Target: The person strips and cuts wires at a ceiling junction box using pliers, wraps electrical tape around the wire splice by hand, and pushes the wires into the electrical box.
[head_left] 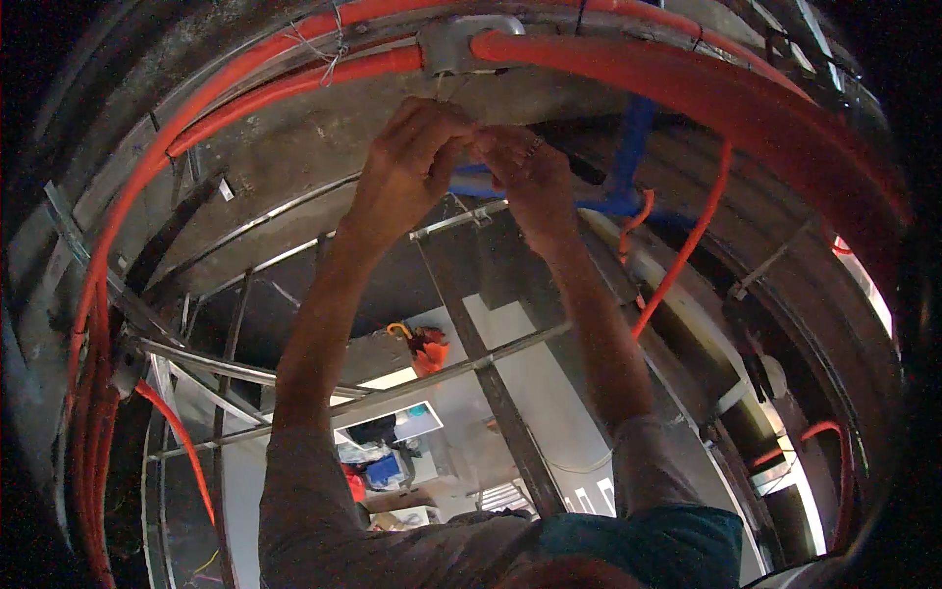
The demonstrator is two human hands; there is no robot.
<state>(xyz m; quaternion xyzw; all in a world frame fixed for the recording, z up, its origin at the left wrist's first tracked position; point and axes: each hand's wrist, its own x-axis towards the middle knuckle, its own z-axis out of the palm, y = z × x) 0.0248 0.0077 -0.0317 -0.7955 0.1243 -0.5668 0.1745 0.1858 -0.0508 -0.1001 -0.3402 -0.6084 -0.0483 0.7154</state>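
Both my arms are raised toward a grey junction box (451,54) joined to orange conduits (559,54). Thin wires (444,86) hang from the box's underside. Just below it my left hand (412,152) has its fingers curled and pinched, meeting those of my right hand (525,177), which are also bent together. The fingertips cover whatever is between them, so I cannot make it out.
Concrete (314,128) surrounds the box. Blue pipes (628,157) run behind my right hand. A metal frame grid (530,346) crosses the view, with orange conduit drops (687,245) among it. Through the grid show a hanging orange item (429,353) and shelves with assorted items (388,471).
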